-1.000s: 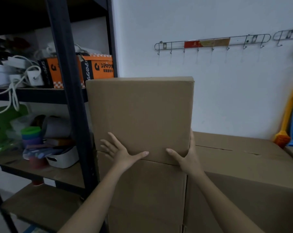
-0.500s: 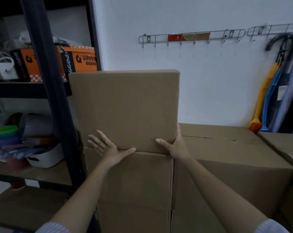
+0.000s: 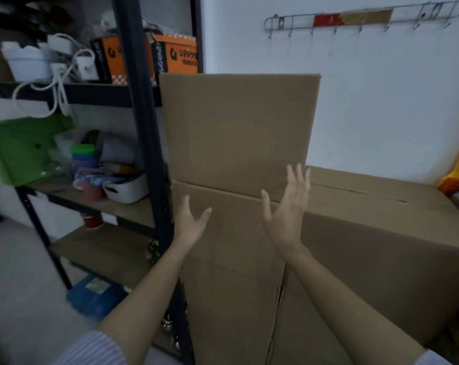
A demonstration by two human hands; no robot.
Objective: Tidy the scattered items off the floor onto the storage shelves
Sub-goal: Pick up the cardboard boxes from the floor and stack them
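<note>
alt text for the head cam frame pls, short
Two open hands, left hand and right hand, hover in front of a cardboard box stacked on other cartons, holding nothing. A dark metal shelf unit with cluttered shelves stands to the left, against a white wall.

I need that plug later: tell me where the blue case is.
The blue case lies low on the left of the head view, on the floor under the shelving unit's lowest shelf, left of the cardboard boxes.
</note>
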